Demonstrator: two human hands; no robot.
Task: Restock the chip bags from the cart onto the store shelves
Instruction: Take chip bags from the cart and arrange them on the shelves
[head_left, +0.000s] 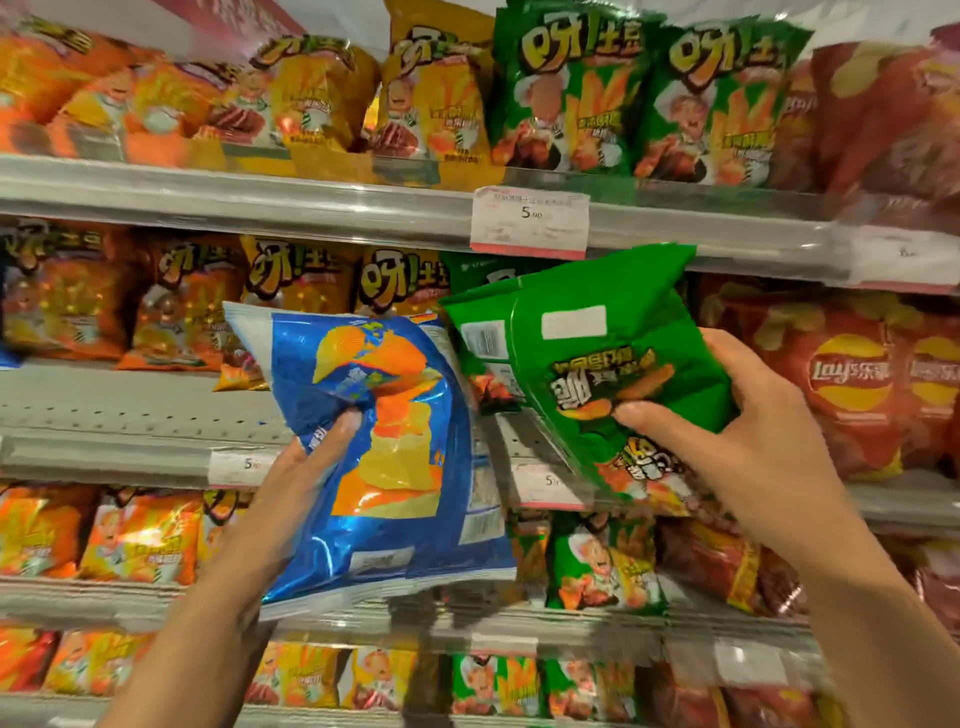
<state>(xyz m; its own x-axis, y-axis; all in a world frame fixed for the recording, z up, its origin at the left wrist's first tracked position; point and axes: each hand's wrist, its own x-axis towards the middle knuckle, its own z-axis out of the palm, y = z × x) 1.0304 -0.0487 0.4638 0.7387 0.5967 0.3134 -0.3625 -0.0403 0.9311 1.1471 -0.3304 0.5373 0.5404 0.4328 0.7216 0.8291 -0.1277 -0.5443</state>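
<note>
1. Both forearms rise from the bottom edge toward the shelves.
2. Left hand (306, 467) pinches the blue chip bag (384, 457) at its crumpled middle, thumb pressed into the film.
3. Right hand (748, 431) grips the green chip bags (597, 364), apparently two stacked, held tilted in front of the middle shelf (130, 410).
4. Bare shelf shows just behind the blue bag, beside orange bags (176, 306).
5. These bags look light, air-puffed and slick, with brittle contents; hold them by the edge seams or loosely across the body rather than squeezing.
6. Motion blur smears the right side, so the count is unsure.
</note>
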